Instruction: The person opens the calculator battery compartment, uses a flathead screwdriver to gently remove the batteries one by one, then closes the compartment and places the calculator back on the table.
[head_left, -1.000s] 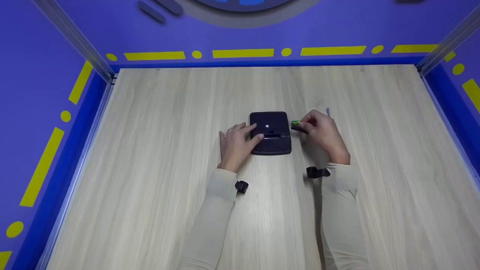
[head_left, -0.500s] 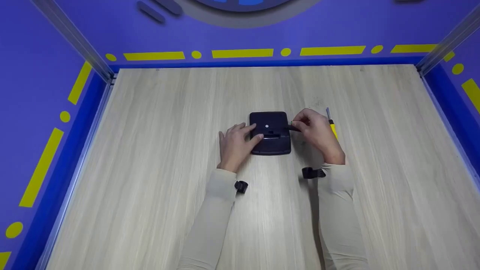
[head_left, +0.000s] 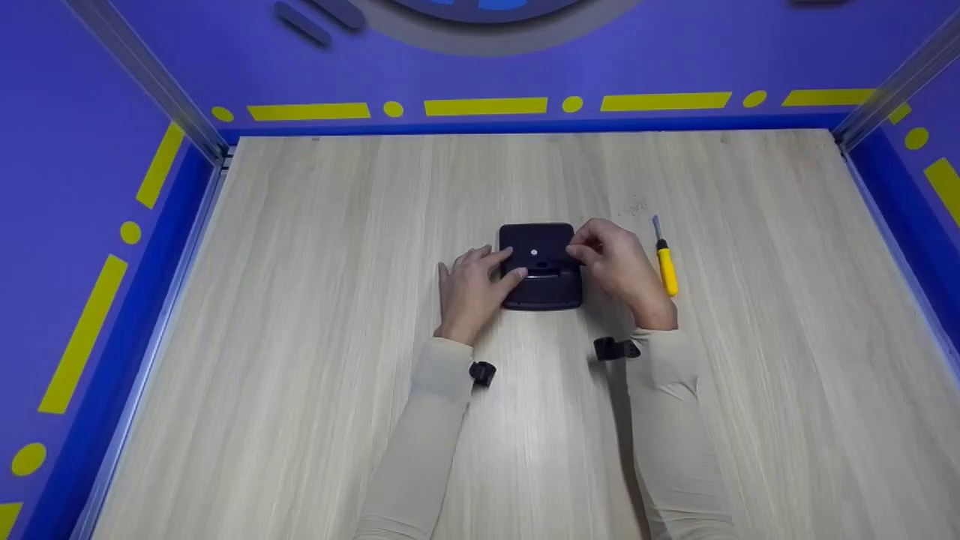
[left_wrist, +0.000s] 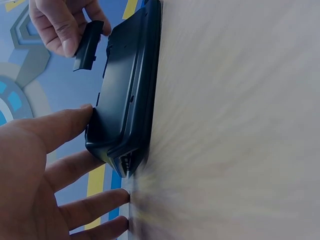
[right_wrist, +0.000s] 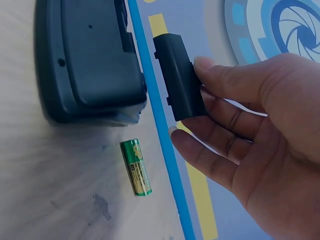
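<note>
A black box-like device (head_left: 541,292) lies on the table, with a narrow slot (head_left: 544,273) and a small white spot on its upper face. My left hand (head_left: 471,291) rests at its left side, thumb and forefinger touching it with fairly straight fingers. Just above the device's right side, my right hand (head_left: 619,262) pinches a small black battery cover (right_wrist: 180,77) with tabs along one edge. The cover is mostly hidden in the head view. A green and gold battery (right_wrist: 135,167) lies beside the device in the right wrist view; the right hand hides it from the head camera.
A yellow-handled screwdriver (head_left: 666,266) lies to the right of my right hand. Small dark marks (head_left: 634,206) are on the wooden table (head_left: 337,300) behind it. Blue panels (head_left: 480,75) border the table at the back and sides.
My right hand has moved left with the battery cover, from beside the device to over its right edge. The screwdriver has come fully into view, and the battery is now hidden. My left hand stays put.
</note>
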